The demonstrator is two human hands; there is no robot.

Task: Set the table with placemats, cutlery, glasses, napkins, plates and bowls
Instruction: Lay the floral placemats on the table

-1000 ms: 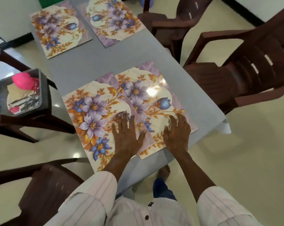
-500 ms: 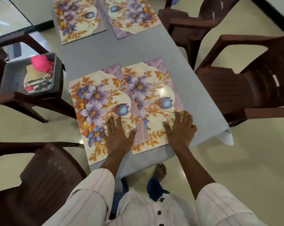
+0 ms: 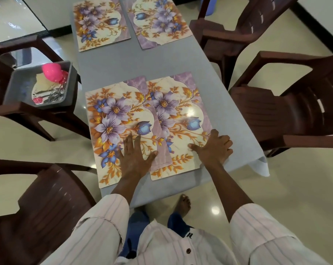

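Two floral placemats lie side by side at the near end of the grey table [image 3: 108, 64]. The right placemat [image 3: 181, 104] overlaps the inner edge of the left placemat [image 3: 114, 115]. My left hand [image 3: 136, 155] presses flat on the near part of the left placemat, fingers straight. Over the right placemat's near right edge rests my right hand [image 3: 213, 148], thumb out on the mat and bent fingers reaching onto the tablecloth. Two more placemats, one [image 3: 99, 22] on the left and one [image 3: 160, 20] on the right, lie at the far end.
A grey tub [image 3: 18, 87] stands on a brown chair to the left, holding a pink object [image 3: 50, 70] and cutlery [image 3: 53, 94]. Brown plastic chairs surround the table: two on the right [image 3: 295, 111], one at near left [image 3: 47, 207]. My bare foot [image 3: 183, 203] is under the near edge.
My right hand has slid rightward to the right placemat's outer edge and its fingers have bent. The near placemats now sit straighter on the table. My left hand stays pressed flat.
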